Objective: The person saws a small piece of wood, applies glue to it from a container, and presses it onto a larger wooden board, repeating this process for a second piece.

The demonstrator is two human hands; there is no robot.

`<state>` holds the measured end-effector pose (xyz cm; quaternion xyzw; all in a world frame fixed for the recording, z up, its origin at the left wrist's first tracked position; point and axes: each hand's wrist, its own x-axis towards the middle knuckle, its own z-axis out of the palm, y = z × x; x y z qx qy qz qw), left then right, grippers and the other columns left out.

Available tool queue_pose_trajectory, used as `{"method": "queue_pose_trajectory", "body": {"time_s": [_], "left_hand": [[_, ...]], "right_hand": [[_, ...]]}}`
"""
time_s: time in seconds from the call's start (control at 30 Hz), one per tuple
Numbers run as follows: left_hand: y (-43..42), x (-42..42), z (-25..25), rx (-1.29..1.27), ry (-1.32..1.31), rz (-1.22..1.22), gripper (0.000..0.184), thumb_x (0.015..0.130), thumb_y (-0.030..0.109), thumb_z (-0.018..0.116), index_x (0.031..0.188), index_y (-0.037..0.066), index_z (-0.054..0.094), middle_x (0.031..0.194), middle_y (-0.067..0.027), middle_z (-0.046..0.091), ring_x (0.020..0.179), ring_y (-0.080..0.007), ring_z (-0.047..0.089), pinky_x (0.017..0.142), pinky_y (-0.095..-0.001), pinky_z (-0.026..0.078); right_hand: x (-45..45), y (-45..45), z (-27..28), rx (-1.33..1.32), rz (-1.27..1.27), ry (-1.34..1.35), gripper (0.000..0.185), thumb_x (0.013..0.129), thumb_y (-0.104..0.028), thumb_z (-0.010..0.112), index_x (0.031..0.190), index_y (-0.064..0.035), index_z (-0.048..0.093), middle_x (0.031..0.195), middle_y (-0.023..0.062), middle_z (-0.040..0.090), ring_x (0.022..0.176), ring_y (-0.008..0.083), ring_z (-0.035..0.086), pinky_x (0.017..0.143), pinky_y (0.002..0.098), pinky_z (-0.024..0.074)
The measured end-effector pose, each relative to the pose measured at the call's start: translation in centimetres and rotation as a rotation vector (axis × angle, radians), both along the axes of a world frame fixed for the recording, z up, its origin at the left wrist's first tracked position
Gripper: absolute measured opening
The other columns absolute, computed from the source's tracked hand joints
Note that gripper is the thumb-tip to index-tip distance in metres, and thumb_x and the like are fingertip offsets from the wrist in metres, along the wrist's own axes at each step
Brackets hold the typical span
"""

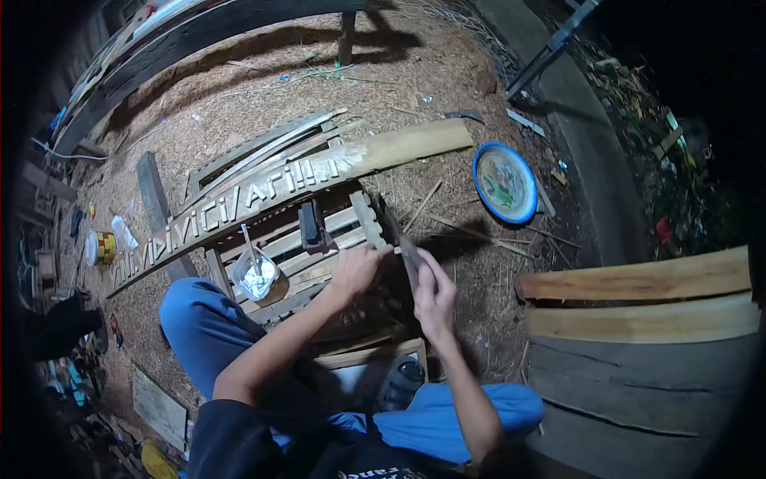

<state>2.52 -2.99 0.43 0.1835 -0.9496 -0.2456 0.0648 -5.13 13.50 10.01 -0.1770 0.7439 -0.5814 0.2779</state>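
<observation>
My right hand (435,297) is wrapped round the near end of a long, dark, flat blade that looks like a large knife (410,254), pointing away from me. Close by on its left, my left hand (357,271) is closed, with a small piece of wood (387,250) at its fingertips against the blade. Beyond both hands, a long curved board (407,150) carries raised wooden letters. A dark block (309,225) sits on the slatted wooden stand (365,219). A clear tub (267,281) of white paste, with a stick in it, is left of my left hand.
A blue-rimmed basin (533,199) lies on the ground at right, near loose wood strips. Planks (638,323) are stacked at lower right. A patterned tin (101,249) stands at left. A heavy timber bench (199,44) crosses the back, and a concrete kerb (574,120) runs along the right.
</observation>
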Motion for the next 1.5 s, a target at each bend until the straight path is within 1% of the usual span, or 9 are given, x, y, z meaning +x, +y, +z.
{"method": "queue_pose_trajectory", "body": {"time_s": [0.27, 0.47, 0.6, 0.63, 0.77, 0.87, 0.9, 1.1, 1.5], "left_hand": [[0.0, 1.4, 5.1, 0.221, 0.307, 0.107, 0.029, 0.094, 0.033, 0.067, 0.116, 0.016, 0.065, 0.077, -0.0181, 0.068, 0.072, -0.0382, 0.067, 0.061, -0.0491, 0.051], [-1.7, 3.4, 12.9, 0.502, 0.303, 0.193, 0.035, 0.094, 0.035, 0.071, 0.097, 0.001, 0.067, 0.061, -0.0130, 0.059, 0.052, -0.0188, 0.055, 0.053, -0.0365, 0.045], [-3.1, 4.2, 16.1, 0.647, 0.499, 0.181, 0.035, 0.095, 0.032, 0.071, 0.092, -0.002, 0.062, 0.064, -0.0112, 0.059, 0.056, -0.0133, 0.050, 0.053, -0.0341, 0.043], [-3.5, 4.7, 17.1, 0.695, 0.508, 0.204, 0.033, 0.095, 0.031, 0.071, 0.092, -0.001, 0.062, 0.065, -0.0113, 0.059, 0.057, -0.0129, 0.050, 0.054, -0.0337, 0.043], [-3.8, 7.0, 21.6, 0.624, 0.534, 0.299, 0.022, 0.094, 0.018, 0.073, 0.092, 0.000, 0.061, 0.069, -0.0043, 0.061, 0.064, -0.0069, 0.057, 0.056, -0.0252, 0.043], [-3.6, 7.8, 21.7, 0.361, 0.701, 0.314, 0.018, 0.089, 0.012, 0.076, 0.091, 0.000, 0.064, 0.070, -0.0082, 0.064, 0.060, -0.0118, 0.059, 0.057, -0.0261, 0.046], [-3.6, 8.1, 22.0, 0.289, 0.698, 0.351, 0.017, 0.085, 0.008, 0.078, 0.089, 0.000, 0.064, 0.073, -0.0101, 0.064, 0.062, -0.0164, 0.063, 0.060, -0.0270, 0.048], [-4.4, 9.1, 22.6, 0.327, 0.710, 0.374, 0.018, 0.080, 0.011, 0.077, 0.087, 0.004, 0.063, 0.079, -0.0111, 0.064, 0.073, -0.0314, 0.065, 0.063, -0.0390, 0.049], [-7.0, 8.8, 22.6, 0.633, 0.684, 0.433, 0.018, 0.083, 0.009, 0.075, 0.094, 0.001, 0.063, 0.082, -0.0112, 0.066, 0.071, -0.0225, 0.065, 0.064, -0.0342, 0.049]], "right_hand": [[0.7, 3.5, 6.0, -0.223, -0.140, -0.154, 0.038, 0.107, -0.026, 0.047, 0.140, -0.0091, 0.056, 0.059, -0.0066, 0.038, 0.044, 0.0018, 0.033, 0.038, 0.0206, 0.0256], [1.2, 2.0, 5.7, -0.222, -0.208, 0.213, 0.044, 0.103, -0.024, 0.048, 0.143, -0.0057, 0.052, 0.065, -0.0048, 0.044, 0.048, 0.0031, 0.037, 0.043, 0.0220, 0.0304], [0.2, 0.3, 3.0, -0.186, -0.159, 0.688, 0.048, 0.099, -0.025, 0.052, 0.140, 0.0003, 0.053, 0.106, 0.0154, 0.070, 0.083, 0.0276, 0.070, 0.073, 0.0343, 0.0552], [-0.1, -0.5, 2.8, -0.161, -0.115, 0.785, 0.054, 0.099, -0.031, 0.051, 0.144, -0.0007, 0.049, 0.083, 0.0081, 0.065, 0.051, 0.0096, 0.047, 0.048, 0.0291, 0.0397], [1.1, -3.1, 4.7, -0.031, -0.046, 0.905, 0.052, 0.098, -0.031, 0.052, 0.141, -0.0010, 0.052, 0.070, 0.0119, 0.062, 0.056, 0.0175, 0.060, 0.054, 0.0351, 0.0477], [1.4, -4.1, 3.7, -0.063, 0.030, 0.925, 0.052, 0.097, -0.029, 0.057, 0.140, -0.0014, 0.053, 0.067, 0.0093, 0.061, 0.058, 0.0164, 0.062, 0.055, 0.0341, 0.0489], [1.7, -4.0, 3.6, -0.089, 0.055, 0.854, 0.048, 0.095, -0.023, 0.062, 0.138, -0.0030, 0.056, 0.106, 0.0214, 0.072, 0.073, 0.0356, 0.074, 0.060, 0.0405, 0.0566], [2.6, -6.2, 2.4, -0.064, 0.041, 1.002, 0.047, 0.092, -0.022, 0.064, 0.135, -0.0045, 0.058, 0.096, 0.0235, 0.071, 0.068, 0.0352, 0.072, 0.057, 0.0412, 0.0556], [4.1, -9.4, -3.2, 0.102, 0.051, 1.039, 0.054, 0.084, -0.027, 0.068, 0.135, -0.0102, 0.060, 0.094, 0.0221, 0.073, 0.068, 0.0372, 0.072, 0.063, 0.0460, 0.0593]]}}
